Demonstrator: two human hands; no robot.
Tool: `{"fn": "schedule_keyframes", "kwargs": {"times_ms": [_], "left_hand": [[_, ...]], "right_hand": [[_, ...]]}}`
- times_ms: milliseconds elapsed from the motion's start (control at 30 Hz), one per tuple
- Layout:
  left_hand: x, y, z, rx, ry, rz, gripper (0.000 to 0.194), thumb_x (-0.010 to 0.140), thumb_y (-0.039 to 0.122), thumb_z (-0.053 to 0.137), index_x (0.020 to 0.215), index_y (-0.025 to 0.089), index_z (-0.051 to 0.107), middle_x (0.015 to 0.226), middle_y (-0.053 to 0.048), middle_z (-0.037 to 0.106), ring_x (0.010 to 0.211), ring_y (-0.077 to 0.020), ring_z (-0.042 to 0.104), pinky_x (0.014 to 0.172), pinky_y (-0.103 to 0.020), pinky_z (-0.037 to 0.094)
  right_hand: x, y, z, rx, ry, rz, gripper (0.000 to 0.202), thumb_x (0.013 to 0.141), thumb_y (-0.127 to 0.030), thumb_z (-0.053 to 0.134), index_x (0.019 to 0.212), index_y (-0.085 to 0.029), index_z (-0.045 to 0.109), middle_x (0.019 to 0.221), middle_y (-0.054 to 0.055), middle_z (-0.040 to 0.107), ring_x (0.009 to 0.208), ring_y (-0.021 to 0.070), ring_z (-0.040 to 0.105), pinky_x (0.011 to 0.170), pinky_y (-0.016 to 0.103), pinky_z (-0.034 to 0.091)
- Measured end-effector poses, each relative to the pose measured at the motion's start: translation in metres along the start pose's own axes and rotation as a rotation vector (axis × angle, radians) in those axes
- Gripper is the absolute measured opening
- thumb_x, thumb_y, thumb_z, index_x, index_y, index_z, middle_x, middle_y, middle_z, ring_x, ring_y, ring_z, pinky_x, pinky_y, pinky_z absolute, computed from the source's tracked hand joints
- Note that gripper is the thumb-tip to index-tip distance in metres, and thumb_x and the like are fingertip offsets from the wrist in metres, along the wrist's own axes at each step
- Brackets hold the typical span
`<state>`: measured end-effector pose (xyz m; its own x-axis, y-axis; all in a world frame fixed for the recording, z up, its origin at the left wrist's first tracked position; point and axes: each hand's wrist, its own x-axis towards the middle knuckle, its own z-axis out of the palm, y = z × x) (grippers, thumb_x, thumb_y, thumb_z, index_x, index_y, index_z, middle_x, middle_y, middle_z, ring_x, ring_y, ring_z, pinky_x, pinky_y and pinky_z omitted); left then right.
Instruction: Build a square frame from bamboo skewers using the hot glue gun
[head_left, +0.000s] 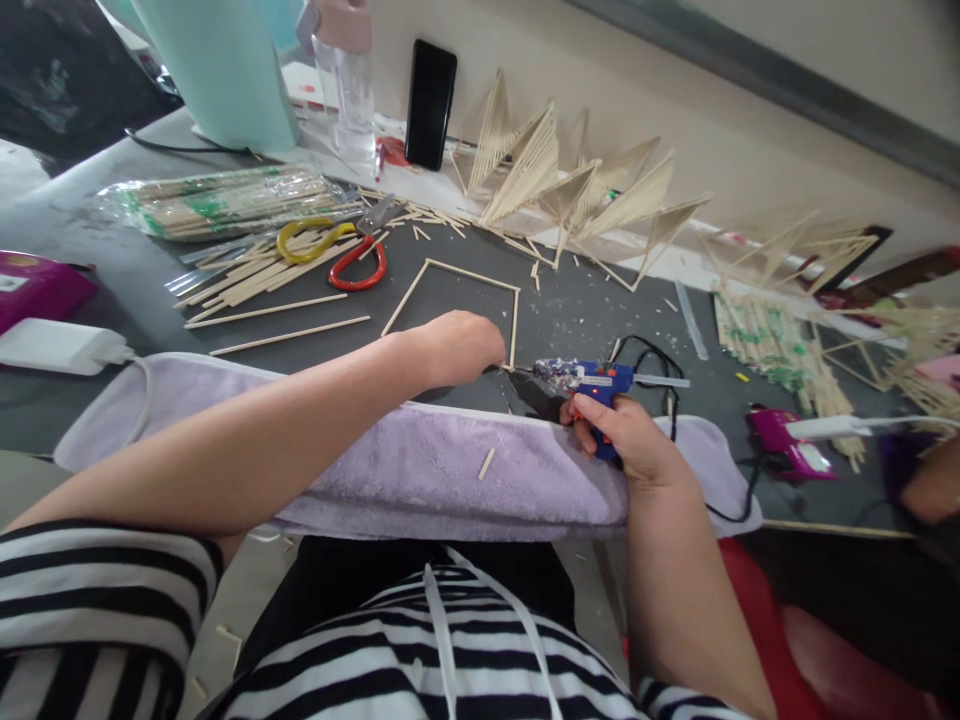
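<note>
My right hand (619,435) is wrapped round a blue hot glue gun (600,378), whose nozzle points left and is crusted with whitish strands. A clear glue stick (661,381) pokes out of its back end. The nozzle tip meets the lower right corner of an open frame of thin wooden sticks (472,273) lying on the dark tabletop. Over the frame's lower side, my left hand (463,345) is closed, its fingertips beside that same corner. What those fingers pinch is hidden beneath the hand.
Scissors (358,262) with red and yellow handles lie on loose sticks at left. Bagged sticks (225,200), a bottle (343,90) and a phone (431,105) are behind. Fan-like stick structures (525,165) line the wall. A lilac towel (450,470) covers the front edge. Another person's hand (934,485) shows at right.
</note>
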<state>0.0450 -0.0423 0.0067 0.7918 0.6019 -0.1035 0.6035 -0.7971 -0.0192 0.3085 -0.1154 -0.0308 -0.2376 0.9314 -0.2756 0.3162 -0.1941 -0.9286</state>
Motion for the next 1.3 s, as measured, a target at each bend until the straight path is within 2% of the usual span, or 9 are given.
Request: {"fn": "schedule_keyframes", "kwargs": {"times_ms": [267, 567, 1033, 1300], "left_hand": [[0.0007, -0.0008, 0.0019, -0.002, 0.009, 0.009, 0.034, 0.085, 0.01, 0.049, 0.101, 0.024, 0.076, 0.098, -0.005, 0.074, 0.092, -0.019, 0.067, 0.067, -0.027, 0.043], [0.0001, -0.0001, 0.0012, -0.013, 0.004, -0.002, 0.033, 0.084, 0.01, 0.05, 0.098, 0.023, 0.077, 0.095, -0.005, 0.073, 0.089, -0.0174, 0.066, 0.067, -0.026, 0.043], [0.0001, -0.0002, 0.0007, -0.013, 0.008, 0.007, 0.033, 0.084, 0.009, 0.05, 0.099, 0.023, 0.077, 0.095, -0.007, 0.073, 0.088, -0.02, 0.066, 0.067, -0.029, 0.043], [0.0006, -0.0008, 0.001, -0.009, 0.006, 0.004, 0.034, 0.085, 0.01, 0.05, 0.1, 0.023, 0.077, 0.095, -0.006, 0.073, 0.087, -0.0179, 0.065, 0.066, -0.027, 0.042]], "right_hand": [[0.001, -0.001, 0.0, 0.002, -0.023, 0.005, 0.038, 0.086, -0.054, 0.064, 0.074, -0.018, 0.062, 0.044, -0.002, 0.054, 0.043, 0.0115, 0.049, 0.047, 0.024, 0.038], [0.0012, 0.0019, -0.0011, -0.006, 0.004, 0.018, 0.039, 0.085, -0.054, 0.064, 0.072, -0.018, 0.06, 0.043, -0.002, 0.054, 0.041, 0.0113, 0.048, 0.046, 0.024, 0.037], [-0.0002, -0.0005, -0.0026, -0.1, -0.009, 0.044, 0.038, 0.087, -0.054, 0.062, 0.071, -0.019, 0.059, 0.043, -0.001, 0.055, 0.042, 0.0124, 0.05, 0.048, 0.025, 0.037], [-0.0009, 0.0, -0.0007, 0.008, 0.029, 0.065, 0.04, 0.083, -0.056, 0.065, 0.072, -0.018, 0.06, 0.043, -0.001, 0.055, 0.039, 0.0117, 0.048, 0.044, 0.024, 0.038]]}}
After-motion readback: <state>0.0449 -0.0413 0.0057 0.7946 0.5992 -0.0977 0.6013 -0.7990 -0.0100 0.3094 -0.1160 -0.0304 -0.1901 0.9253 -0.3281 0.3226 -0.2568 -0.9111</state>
